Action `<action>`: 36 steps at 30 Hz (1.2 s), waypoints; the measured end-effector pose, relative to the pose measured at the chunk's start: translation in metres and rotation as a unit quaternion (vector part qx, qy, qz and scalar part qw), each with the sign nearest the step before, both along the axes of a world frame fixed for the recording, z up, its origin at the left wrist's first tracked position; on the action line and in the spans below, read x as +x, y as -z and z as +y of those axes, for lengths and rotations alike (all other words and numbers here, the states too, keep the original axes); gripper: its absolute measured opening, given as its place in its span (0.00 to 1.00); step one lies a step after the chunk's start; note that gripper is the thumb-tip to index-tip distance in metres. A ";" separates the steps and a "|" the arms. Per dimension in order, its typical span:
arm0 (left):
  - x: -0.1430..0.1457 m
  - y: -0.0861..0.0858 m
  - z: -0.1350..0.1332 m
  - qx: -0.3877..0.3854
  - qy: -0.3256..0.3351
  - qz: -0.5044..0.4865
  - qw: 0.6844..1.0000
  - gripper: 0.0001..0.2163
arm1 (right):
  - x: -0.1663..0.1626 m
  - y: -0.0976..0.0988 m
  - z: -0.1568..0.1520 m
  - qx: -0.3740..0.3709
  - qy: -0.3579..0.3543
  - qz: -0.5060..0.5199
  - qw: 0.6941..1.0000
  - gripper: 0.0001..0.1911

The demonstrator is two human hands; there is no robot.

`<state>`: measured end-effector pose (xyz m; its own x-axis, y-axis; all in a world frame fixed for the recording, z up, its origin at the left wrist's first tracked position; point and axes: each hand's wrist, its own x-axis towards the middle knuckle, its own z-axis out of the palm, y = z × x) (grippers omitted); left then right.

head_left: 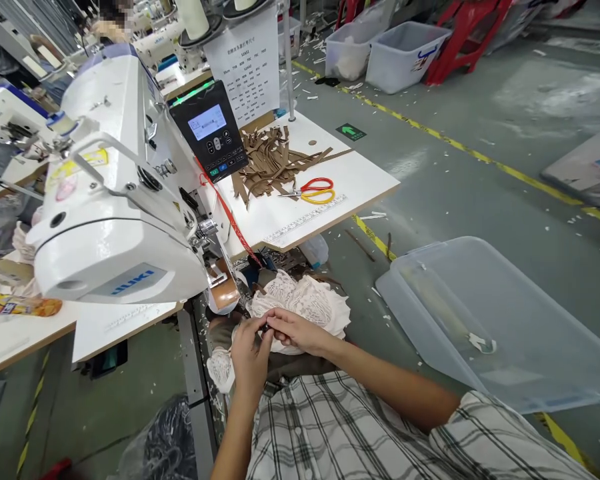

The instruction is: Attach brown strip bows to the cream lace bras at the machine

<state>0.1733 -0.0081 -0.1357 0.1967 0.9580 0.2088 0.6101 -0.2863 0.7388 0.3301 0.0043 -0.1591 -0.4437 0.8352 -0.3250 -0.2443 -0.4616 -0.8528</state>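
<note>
A pile of cream lace fabric [307, 300] lies in my lap below the sewing table. My left hand [249, 350] and my right hand [295, 330] meet over its near edge. Both pinch the lace, with a small dark object between the fingertips that I cannot make out. Another bit of lace [220, 370] hangs under my left wrist. A white Juki sewing machine [115, 193] stands just up and left of the hands.
The white table [305, 213] holds brown strips [275, 160], red and yellow scissors [313, 190] and a control panel [211, 131]. A clear plastic bin [500, 320] sits on the floor at my right. More bins [405, 57] stand at the back. A black bag [165, 440] lies lower left.
</note>
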 end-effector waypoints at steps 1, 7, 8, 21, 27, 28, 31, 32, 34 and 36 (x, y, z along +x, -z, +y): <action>0.001 -0.001 0.001 0.001 0.000 -0.010 1.000 0.09 | 0.003 0.000 0.001 0.011 -0.003 -0.016 1.000 0.36; -0.010 -0.013 0.004 -0.073 -0.149 -0.154 0.974 0.11 | 0.051 -0.014 0.040 0.117 0.025 -0.208 0.971 0.31; -0.014 -0.014 0.004 -0.093 -0.185 -0.187 0.960 0.13 | 0.061 -0.019 0.057 0.140 0.047 -0.250 0.957 0.28; -0.029 0.004 -0.016 -0.226 -0.215 -0.217 0.925 0.19 | 0.109 -0.048 0.250 0.236 0.226 -0.449 0.831 0.16; -0.018 0.002 -0.015 -0.176 -0.162 -0.168 0.956 0.15 | 0.107 -0.037 0.149 0.148 0.258 -0.261 0.918 0.26; -0.014 -0.001 -0.014 -0.150 -0.142 -0.153 0.966 0.13 | 0.097 -0.035 0.125 0.074 0.236 -0.108 0.963 0.23; -0.001 -0.008 -0.010 -0.065 -0.081 -0.105 0.989 0.09 | 0.058 -0.030 0.059 -0.175 0.189 0.235 0.937 0.24; 0.002 -0.010 -0.009 -0.042 -0.064 -0.095 0.993 0.09 | 0.045 -0.030 0.042 -0.222 0.184 0.279 0.916 0.25; 0.007 -0.013 -0.007 -0.004 -0.039 -0.079 0.996 0.09 | 0.023 -0.031 0.017 -0.263 0.184 0.299 0.898 0.28; 0.008 -0.013 -0.007 0.026 -0.024 -0.054 0.998 0.10 | 0.007 -0.032 0.002 -0.251 0.178 0.276 0.911 0.29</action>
<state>0.1816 -0.0151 -0.1227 0.1252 0.9529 0.2762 0.5416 -0.2989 0.7857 0.3374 0.0061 -0.1269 -0.3858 0.7656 -0.5148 -0.7819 -0.5675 -0.2580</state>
